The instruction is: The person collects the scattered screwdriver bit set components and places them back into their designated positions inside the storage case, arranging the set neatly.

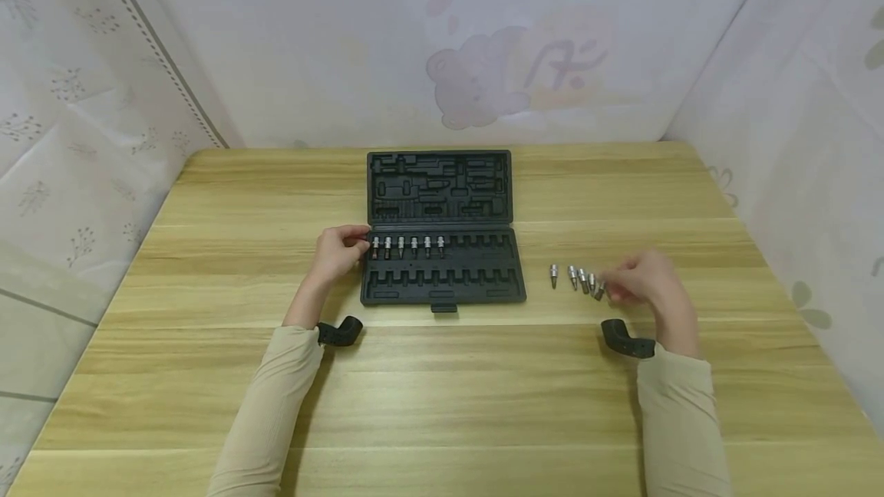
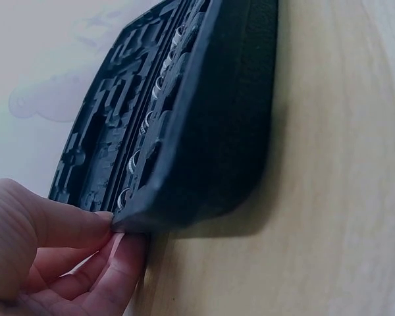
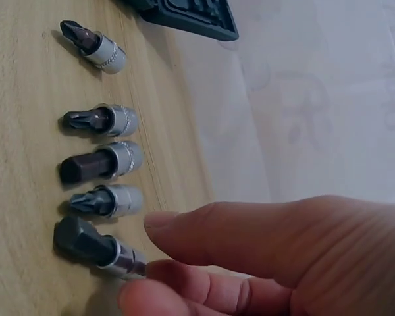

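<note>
A black plastic socket case (image 1: pixel 442 263) lies unfolded on the table, several silver-and-dark bit sockets (image 1: pixel 414 245) in the left part of its upper row of slots. My left hand (image 1: pixel 340 250) pinches the case's left edge, thumb on top and fingers against the side. To the right of the case, several loose bit sockets (image 3: pixel 99 163) lie in a row, hex and cross tips among them. At the row's right end, my right hand (image 1: pixel 642 280) has thumb and fingers parted around the silver end of a thick hex bit socket (image 3: pixel 89 247), fingertips right at it.
The case's lid (image 1: pixel 440 189), with moulded recesses, lies folded back toward the rear. Black curved wrist mounts (image 1: pixel 341 331) sit at both wrists, low over the wooden table (image 1: pixel 470 397). Patterned white cloth (image 1: pixel 331 44) hangs behind the table and at both sides.
</note>
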Demonstrator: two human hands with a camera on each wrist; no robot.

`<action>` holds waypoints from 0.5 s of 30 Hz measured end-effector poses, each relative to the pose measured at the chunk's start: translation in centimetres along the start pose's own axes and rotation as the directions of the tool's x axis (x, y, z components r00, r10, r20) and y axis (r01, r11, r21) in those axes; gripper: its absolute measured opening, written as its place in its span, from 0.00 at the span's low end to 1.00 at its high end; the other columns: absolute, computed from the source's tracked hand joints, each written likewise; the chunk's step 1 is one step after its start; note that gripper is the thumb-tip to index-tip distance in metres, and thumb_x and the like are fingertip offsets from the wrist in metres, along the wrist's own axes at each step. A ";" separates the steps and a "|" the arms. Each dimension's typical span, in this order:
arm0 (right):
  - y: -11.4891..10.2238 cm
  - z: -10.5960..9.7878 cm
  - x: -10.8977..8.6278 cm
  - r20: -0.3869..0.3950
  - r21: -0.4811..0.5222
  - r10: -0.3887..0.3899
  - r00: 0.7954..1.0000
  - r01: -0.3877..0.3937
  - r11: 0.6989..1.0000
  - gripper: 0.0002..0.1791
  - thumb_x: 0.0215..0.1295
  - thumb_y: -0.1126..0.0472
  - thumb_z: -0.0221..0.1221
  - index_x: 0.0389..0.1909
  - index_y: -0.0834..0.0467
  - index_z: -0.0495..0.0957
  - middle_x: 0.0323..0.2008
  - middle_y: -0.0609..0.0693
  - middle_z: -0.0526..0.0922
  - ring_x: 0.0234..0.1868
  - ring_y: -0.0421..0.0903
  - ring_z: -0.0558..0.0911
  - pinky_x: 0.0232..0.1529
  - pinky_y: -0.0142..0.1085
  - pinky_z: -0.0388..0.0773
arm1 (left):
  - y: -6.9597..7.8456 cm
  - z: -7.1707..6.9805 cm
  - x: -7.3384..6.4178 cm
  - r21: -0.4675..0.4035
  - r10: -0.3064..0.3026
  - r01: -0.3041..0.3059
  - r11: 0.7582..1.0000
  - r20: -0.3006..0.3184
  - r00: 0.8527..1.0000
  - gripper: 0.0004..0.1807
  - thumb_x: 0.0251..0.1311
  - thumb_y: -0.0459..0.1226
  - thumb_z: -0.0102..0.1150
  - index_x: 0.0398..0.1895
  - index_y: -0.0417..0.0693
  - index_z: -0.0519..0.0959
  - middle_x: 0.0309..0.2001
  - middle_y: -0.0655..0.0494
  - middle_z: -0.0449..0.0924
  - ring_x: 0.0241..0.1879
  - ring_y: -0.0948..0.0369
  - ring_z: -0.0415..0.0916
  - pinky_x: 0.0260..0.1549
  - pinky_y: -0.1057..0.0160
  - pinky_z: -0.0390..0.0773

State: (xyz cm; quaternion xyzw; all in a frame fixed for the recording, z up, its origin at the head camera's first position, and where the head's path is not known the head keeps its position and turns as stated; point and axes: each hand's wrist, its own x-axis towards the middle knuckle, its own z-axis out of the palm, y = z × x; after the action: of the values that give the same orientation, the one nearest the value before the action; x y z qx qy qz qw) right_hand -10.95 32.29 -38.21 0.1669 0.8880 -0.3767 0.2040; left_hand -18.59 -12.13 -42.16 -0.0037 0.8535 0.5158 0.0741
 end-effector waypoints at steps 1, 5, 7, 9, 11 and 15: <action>0.0 0.0 0.0 -0.001 0.003 0.010 1.000 -0.010 1.000 0.15 0.60 0.58 0.61 0.32 0.70 0.78 0.18 0.47 0.81 0.22 0.43 0.81 0.29 0.34 0.79 | 0.0 0.0 0.0 0.000 0.000 0.000 1.000 0.000 1.000 0.18 0.60 0.26 0.52 0.55 0.32 0.75 0.43 0.36 0.78 0.36 0.56 0.73 0.22 0.73 0.70; 0.3 0.1 -0.2 0.005 -0.010 0.041 0.999 -0.041 0.999 0.16 0.58 0.55 0.63 0.30 0.67 0.77 0.19 0.48 0.81 0.22 0.44 0.81 0.31 0.35 0.78 | -0.3 0.0 0.1 0.003 0.019 -0.019 1.000 -0.005 1.000 0.18 0.60 0.25 0.52 0.54 0.31 0.75 0.44 0.35 0.78 0.38 0.54 0.74 0.22 0.73 0.70; 0.4 0.1 -0.2 0.007 -0.020 0.038 0.999 -0.038 0.999 0.17 0.58 0.54 0.63 0.31 0.68 0.78 0.19 0.49 0.81 0.22 0.44 0.81 0.30 0.35 0.78 | -0.5 0.0 0.2 0.004 0.031 -0.031 1.000 -0.009 0.999 0.17 0.60 0.25 0.52 0.53 0.30 0.75 0.44 0.35 0.78 0.38 0.53 0.74 0.22 0.73 0.69; 0.5 0.2 -0.2 0.009 -0.030 0.032 0.999 -0.031 0.999 0.17 0.58 0.55 0.63 0.31 0.68 0.78 0.19 0.49 0.81 0.22 0.44 0.81 0.30 0.35 0.78 | -0.6 0.0 0.3 0.009 0.043 -0.043 0.999 -0.012 0.999 0.17 0.59 0.24 0.52 0.53 0.29 0.75 0.44 0.35 0.78 0.39 0.52 0.75 0.23 0.73 0.69; 0.5 0.2 -0.2 0.008 -0.030 0.022 1.000 -0.021 0.999 0.16 0.58 0.57 0.63 0.30 0.69 0.78 0.18 0.49 0.81 0.21 0.44 0.81 0.29 0.35 0.79 | -0.5 0.0 0.3 0.011 0.042 -0.042 0.999 -0.013 0.999 0.17 0.59 0.24 0.52 0.52 0.29 0.76 0.43 0.35 0.78 0.39 0.52 0.75 0.23 0.73 0.69; 0.6 0.2 -0.1 0.007 -0.027 0.010 1.000 -0.010 1.000 0.14 0.58 0.60 0.62 0.30 0.71 0.78 0.17 0.49 0.81 0.21 0.43 0.81 0.27 0.34 0.79 | -0.3 0.1 0.2 0.014 0.038 -0.038 0.999 -0.012 0.999 0.17 0.59 0.25 0.53 0.52 0.30 0.76 0.44 0.35 0.78 0.40 0.52 0.75 0.24 0.73 0.69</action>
State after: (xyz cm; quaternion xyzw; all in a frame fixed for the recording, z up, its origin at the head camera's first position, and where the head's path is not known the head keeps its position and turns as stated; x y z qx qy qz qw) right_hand -10.52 32.51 -38.68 0.1672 0.8915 -0.3642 0.2114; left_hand -18.74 -12.21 -42.53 0.0097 0.8575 0.5110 0.0591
